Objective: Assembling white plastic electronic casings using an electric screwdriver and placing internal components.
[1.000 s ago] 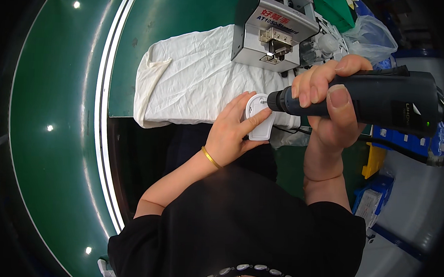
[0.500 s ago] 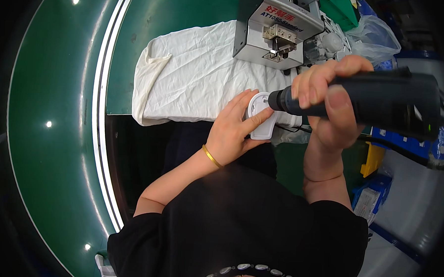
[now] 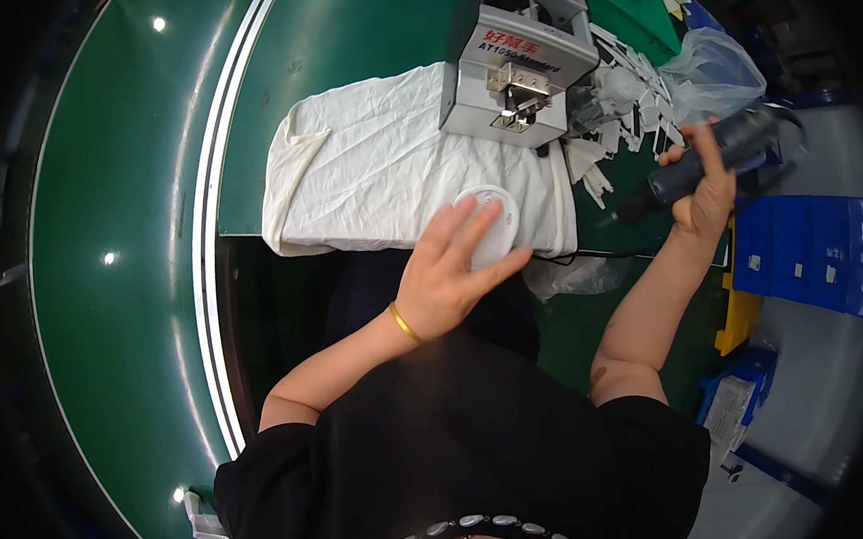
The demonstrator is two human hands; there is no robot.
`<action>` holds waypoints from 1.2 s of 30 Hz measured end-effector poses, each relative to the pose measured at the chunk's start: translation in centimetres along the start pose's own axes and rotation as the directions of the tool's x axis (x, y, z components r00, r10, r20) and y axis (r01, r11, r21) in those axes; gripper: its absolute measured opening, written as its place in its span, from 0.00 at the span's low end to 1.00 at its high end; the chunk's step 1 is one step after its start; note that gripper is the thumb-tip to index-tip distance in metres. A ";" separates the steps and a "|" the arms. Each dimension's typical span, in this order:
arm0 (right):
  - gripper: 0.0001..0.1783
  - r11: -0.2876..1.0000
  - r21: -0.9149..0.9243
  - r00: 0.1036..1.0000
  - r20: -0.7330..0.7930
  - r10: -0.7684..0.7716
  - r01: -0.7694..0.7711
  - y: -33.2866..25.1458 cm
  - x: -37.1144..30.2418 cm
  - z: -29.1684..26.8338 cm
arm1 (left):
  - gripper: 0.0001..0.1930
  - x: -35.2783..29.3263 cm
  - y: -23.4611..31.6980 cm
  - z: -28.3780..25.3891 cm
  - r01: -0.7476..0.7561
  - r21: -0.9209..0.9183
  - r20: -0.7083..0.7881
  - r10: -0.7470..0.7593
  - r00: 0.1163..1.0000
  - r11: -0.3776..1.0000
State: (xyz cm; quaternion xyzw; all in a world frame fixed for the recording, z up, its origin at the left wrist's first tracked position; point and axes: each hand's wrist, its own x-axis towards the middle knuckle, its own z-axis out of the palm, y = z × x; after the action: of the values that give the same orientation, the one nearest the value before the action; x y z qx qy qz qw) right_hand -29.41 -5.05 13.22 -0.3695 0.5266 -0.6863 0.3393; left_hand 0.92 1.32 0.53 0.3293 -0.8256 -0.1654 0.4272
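The fingers of my left hand (image 3: 450,275) lie across a small white rounded plastic housing (image 3: 496,236), with the thumb stretched along its near right side; the hand covers part of it. The housing rests at the near edge of a white cloth (image 3: 378,161). Off to the right, my right hand (image 3: 709,190) is wrapped round a dark electric screwdriver (image 3: 681,174). Its tip points down and left, away from the housing, and motion blurs its body.
A grey bench machine (image 3: 512,76) stands behind the cloth. To its right lie a heap of white plastic pieces (image 3: 641,96), a clear bag (image 3: 714,75) and a green bin (image 3: 635,18). Blue bins (image 3: 803,252) sit at the right. A cable runs along the bench edge.
My right hand has lifted the screwdriver off the housing and carried it right and away. My left hand's fingers have shifted over the housing.
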 end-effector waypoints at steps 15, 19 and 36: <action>0.12 0.881 -0.404 0.965 -0.191 0.181 -0.245 11.7 6.0 -9.9 | 0.22 1.6 -3.0 -5.6 0.027 0.081 0.160 -0.039 0.986 0.996; 0.20 0.873 -0.448 0.980 -0.136 0.148 -0.194 12.0 5.7 -8.9 | 0.26 0.8 -5.1 -8.7 0.440 -0.096 0.049 -0.437 0.898 0.893; 0.20 0.961 -0.275 0.994 -0.107 -0.012 -0.018 16.9 7.7 -13.0 | 0.24 -1.9 -28.9 -24.0 0.910 0.243 -0.744 -0.537 0.398 0.337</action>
State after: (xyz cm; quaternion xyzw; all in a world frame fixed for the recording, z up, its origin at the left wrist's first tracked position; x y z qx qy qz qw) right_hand -43.22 -9.15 -4.33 -0.3746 0.6352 -0.6247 0.2568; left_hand 32.92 -18.21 -2.73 0.8298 -0.4131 0.0377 0.3735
